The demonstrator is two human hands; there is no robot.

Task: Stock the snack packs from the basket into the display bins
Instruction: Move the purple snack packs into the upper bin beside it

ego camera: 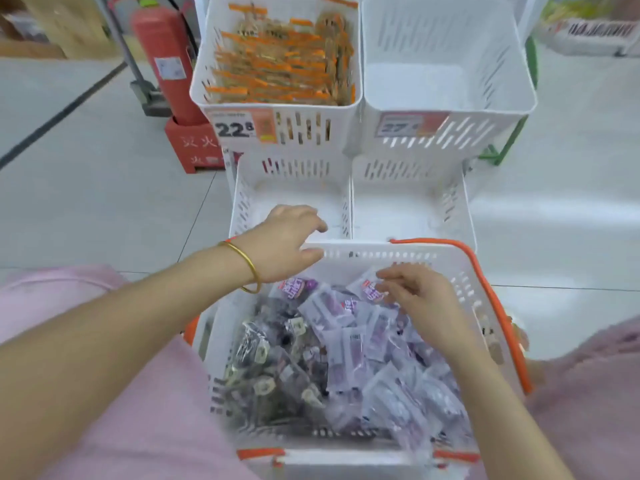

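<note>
A white basket (381, 255) with orange handles sits on the person's lap, heaped with purple packs (381, 358) on its right side and dark packs (277, 368) on its left. Just beyond its far rim stand four white display bins (450, 36) in two tiers, and the upper left one holds orange packs (277, 64).

The left hand (284, 237) reaches over the basket's far left corner. Its thumb lies against the rim and its bent fingers hang over the lower left bin (298, 168), with a gap between thumb and fingers; I cannot tell whether it grips the rim. The right hand (419, 292) is inside the basket at the far right, fingertips pinched on the top edge of one purple pack (367, 289) lying on the heap. A gold bracelet (249, 268) circles the left wrist.
</note>
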